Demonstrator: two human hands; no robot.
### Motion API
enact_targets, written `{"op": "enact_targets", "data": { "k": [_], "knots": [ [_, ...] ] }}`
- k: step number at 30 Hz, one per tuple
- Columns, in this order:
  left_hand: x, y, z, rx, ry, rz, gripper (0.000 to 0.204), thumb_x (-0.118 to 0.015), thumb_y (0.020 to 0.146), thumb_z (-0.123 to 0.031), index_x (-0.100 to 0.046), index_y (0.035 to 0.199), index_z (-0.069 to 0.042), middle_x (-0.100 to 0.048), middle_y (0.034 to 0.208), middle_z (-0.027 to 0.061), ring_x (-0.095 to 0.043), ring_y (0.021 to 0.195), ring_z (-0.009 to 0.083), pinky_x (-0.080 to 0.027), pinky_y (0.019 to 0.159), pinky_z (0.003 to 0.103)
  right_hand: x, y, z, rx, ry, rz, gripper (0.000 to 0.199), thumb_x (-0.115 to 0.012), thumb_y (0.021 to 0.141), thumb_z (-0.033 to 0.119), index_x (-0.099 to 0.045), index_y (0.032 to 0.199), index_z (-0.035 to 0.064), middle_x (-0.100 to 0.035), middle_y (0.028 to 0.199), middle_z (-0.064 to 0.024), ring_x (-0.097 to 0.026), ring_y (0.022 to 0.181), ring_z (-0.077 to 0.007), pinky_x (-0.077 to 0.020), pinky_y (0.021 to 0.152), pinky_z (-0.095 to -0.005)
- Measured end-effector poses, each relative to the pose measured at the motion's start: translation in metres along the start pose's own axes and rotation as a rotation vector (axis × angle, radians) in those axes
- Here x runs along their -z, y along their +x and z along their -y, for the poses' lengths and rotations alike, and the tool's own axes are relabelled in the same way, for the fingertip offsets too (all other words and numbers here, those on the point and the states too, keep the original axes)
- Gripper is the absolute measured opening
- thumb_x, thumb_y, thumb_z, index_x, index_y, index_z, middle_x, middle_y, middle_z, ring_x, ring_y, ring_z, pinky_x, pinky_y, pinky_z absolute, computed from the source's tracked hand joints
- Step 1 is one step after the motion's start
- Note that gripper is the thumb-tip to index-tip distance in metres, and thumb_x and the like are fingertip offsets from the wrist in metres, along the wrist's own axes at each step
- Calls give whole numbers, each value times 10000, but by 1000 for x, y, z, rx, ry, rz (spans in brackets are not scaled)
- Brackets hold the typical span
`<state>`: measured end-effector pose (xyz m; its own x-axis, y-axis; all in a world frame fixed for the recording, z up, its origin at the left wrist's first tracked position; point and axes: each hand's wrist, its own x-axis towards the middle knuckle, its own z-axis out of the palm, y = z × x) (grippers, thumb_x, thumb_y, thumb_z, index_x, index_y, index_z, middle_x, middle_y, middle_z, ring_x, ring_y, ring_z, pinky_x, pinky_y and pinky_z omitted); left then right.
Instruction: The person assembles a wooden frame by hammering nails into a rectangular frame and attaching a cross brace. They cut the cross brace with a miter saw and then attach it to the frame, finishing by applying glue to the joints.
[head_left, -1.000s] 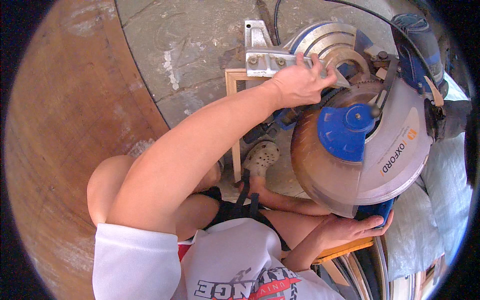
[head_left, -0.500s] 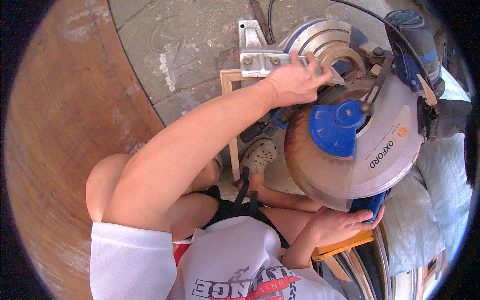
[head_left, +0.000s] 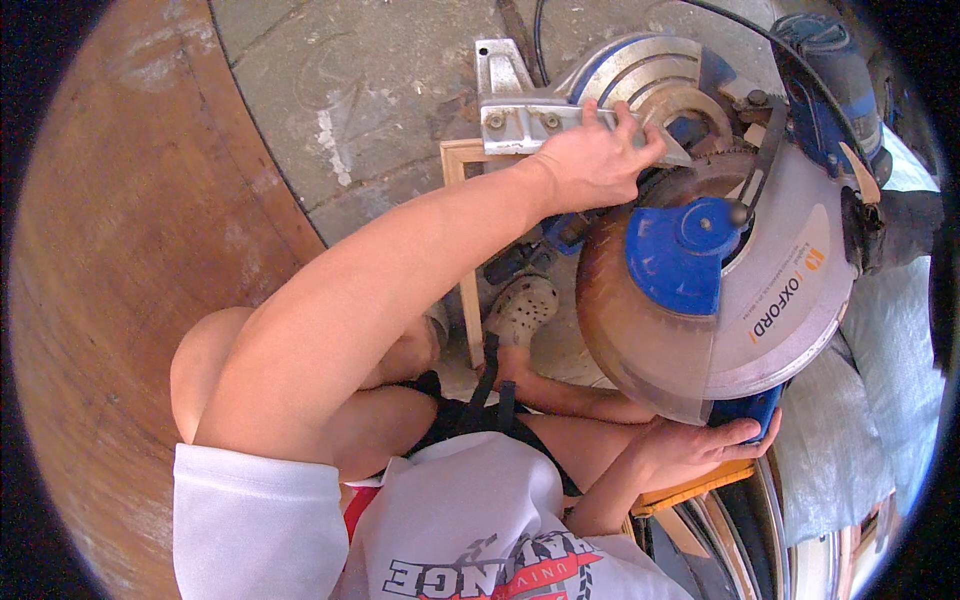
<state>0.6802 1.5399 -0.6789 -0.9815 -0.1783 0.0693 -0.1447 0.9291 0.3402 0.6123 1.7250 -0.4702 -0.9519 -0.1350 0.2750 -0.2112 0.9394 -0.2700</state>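
Note:
A miter saw stands to the right, its silver-grey saw head [head_left: 795, 290] tilted up, with a blue guard piece [head_left: 672, 260] and a clear guard over the round blade. My right hand [head_left: 695, 445] is closed around the saw's blue handle [head_left: 748, 408]. At the metal fence [head_left: 515, 122], my left hand [head_left: 595, 165] has its fingers bent over the top edge beside the blade; its thumb is hidden. A light wooden frame [head_left: 466, 300] has its corner against the fence, and one side runs toward me. Its other side passes behind my left hand.
A large brown wooden board [head_left: 140, 280] curves along the left. A black cable [head_left: 705, 12] crosses at the top toward the blue motor [head_left: 825, 90]. Silvery sheeting [head_left: 825, 440] and several stacked strips [head_left: 735, 540] lie at the right. My foot in a clog [head_left: 522, 308] is near the frame.
The saw head, with its guard and handle, has shifted slightly to the right, and my right hand has moved with it. My left hand stays at the fence; the frame has barely moved.

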Motion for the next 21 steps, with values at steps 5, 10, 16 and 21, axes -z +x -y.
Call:
{"op": "enact_targets", "data": {
  "k": [5,10,16,21],
  "knots": [
    [-2,1,-1,11,-2,30,315,-617,836,-217,-738,973,40,-475,1363,224,-574,1164,483,-555,822,668,-1,-1,0,-18,-27,-6,616,-305,1078,557,-464,1419,69,-489,1401,-264,-492,1258,-432,-378,1069,-523],
    [-4,1,-1,23,4,7,326,-606,851,-221,-720,990,51,-471,1368,227,-562,1178,483,-546,829,672,0,-3,-2,-34,-42,15,636,-293,1077,564,-463,1420,57,-487,1399,-273,-497,1250,-444,-390,1056,-524],
    [-1,1,-1,3,-18,46,313,-615,843,-210,-729,983,46,-470,1365,221,-557,1186,484,-538,846,684,-2,-4,-8,-13,-17,18,654,-284,1076,561,-459,1417,32,-485,1395,-281,-507,1234,-444,-411,1034,-522],
    [0,2,-3,34,-5,-9,267,-627,831,-203,-754,915,16,-476,1361,213,-559,1187,481,-538,851,684,-1,-6,-5,-33,-90,28,667,-271,1074,569,-465,1414,29,-488,1392,-276,-507,1238,-429,-417,1041,-521]
  ]
}}
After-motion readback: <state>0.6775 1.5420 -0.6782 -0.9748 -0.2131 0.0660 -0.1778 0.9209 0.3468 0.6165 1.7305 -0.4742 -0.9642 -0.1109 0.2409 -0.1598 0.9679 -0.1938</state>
